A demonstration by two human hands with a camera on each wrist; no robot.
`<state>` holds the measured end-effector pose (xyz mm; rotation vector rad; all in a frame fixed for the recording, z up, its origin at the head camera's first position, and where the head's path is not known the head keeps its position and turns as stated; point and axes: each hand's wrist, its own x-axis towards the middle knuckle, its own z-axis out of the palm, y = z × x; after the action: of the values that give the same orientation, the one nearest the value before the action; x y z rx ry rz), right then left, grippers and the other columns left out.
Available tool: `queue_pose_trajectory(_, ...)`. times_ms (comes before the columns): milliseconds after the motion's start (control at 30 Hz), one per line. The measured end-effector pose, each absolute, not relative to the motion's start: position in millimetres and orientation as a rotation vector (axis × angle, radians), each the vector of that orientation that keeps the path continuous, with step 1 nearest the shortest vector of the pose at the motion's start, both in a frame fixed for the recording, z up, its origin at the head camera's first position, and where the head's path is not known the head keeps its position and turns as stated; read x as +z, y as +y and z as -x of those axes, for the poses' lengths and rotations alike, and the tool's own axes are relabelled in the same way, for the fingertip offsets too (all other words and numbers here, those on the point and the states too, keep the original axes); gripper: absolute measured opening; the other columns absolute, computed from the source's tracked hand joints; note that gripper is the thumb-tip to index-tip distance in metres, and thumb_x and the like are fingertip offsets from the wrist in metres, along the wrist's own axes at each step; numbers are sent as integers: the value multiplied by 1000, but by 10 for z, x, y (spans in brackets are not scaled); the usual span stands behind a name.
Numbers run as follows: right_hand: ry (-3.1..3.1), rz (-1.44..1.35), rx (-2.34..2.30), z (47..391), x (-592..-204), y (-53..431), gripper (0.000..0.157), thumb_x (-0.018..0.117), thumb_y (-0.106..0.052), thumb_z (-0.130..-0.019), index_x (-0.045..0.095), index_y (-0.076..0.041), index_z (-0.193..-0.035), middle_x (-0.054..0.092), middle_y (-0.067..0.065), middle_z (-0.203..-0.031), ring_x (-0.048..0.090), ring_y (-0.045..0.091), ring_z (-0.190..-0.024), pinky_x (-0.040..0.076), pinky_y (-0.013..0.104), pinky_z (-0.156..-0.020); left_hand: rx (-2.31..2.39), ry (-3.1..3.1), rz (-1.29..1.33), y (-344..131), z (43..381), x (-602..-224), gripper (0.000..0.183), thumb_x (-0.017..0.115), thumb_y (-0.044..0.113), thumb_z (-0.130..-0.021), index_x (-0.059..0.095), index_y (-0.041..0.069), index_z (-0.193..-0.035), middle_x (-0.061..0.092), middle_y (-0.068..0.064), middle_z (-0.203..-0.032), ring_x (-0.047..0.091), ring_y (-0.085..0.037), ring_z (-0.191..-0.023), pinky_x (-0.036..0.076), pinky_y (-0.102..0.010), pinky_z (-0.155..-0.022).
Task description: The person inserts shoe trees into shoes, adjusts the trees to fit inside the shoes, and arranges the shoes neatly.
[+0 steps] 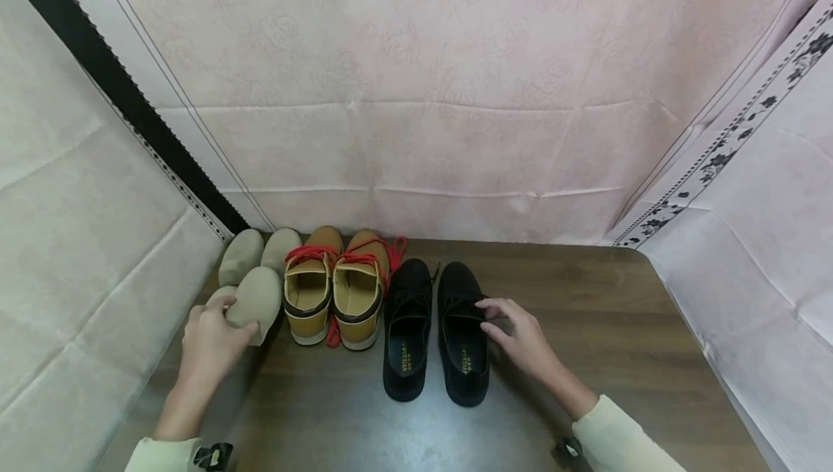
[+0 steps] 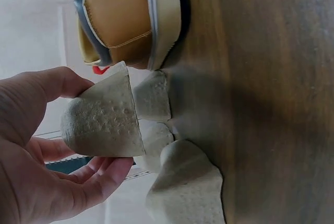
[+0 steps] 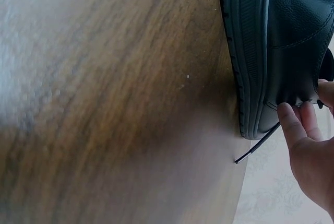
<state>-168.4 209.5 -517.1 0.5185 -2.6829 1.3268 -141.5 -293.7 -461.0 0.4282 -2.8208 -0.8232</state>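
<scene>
In the head view my left hand [image 1: 215, 338] is at the left, pinching a grey-beige moulded shoe insert [image 1: 257, 303] between thumb and fingers. The left wrist view shows the held insert [image 2: 107, 117] lifted off the floor, its rounded end towards the palm. Several like inserts [image 1: 241, 256] lie beyond it. My right hand [image 1: 517, 335] is at the outer side of the right black shoe [image 1: 465, 356], near its laces. Its fingertips [image 3: 288, 115] touch the leather side in the right wrist view. The matching black shoe [image 1: 406, 356] stands just left of it.
A pair of tan shoes [image 1: 356, 316] with red laces stands between the inserts and the black shoes. They all rest on a brown wood-grain surface [image 1: 586, 291]. Pale patterned cloth [image 1: 423, 96] hangs behind and at both sides.
</scene>
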Motion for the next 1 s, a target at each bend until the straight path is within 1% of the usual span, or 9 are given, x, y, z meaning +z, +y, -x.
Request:
queue_pose_trajectory(167, -2677, -520, 1342, 1686, -5175, 2094, 38, 75, -10, -94, 67, -28, -128, 65, -4, -108, 65, 12, -100, 59, 38, -93, -813, -2783, -424, -2901, 1399, -4549, 59, 73, 19, -83, 58, -8, -133, 55, -37, -121, 52, -57, -110, 43, -70, -86)
queue_pose_trajectory(367, -2680, -512, 1341, 1684, -5172, 2097, 39, 76, -10, -94, 67, -28, -127, 65, -5, -108, 65, 12, -100, 59, 39, -93, -824, -2703, -446, -2836, 1376, -4478, 59, 74, 18, -83, 58, -7, -134, 52, -39, -125, 52, -59, -111, 42, -71, -90)
queue_pose_trajectory(700, -2673, -514, 1371, 1688, -5178, 2094, 37, 74, -9, -95, 67, -26, -128, 65, -4, -109, 65, 13, -101, 60, 39, -93, -835, -2586, -349, -2761, 1388, -4394, 54, 77, 15, -81, 63, -7, -129, 59, -35, -121, 53, -51, -115, 42, -69, -95)
queue_pose_trajectory(1000, -2671, -514, 1390, 1684, -5181, 2090, 37, 74, -9, -95, 67, -24, -129, 65, -3, -108, 65, 14, -101, 60, 38, -93, -868, -2582, -292, -2637, 1386, -4282, 54, 77, 14, -82, 64, -5, -131, 58, -34, -126, 54, -51, -117, 42, -69, -96)
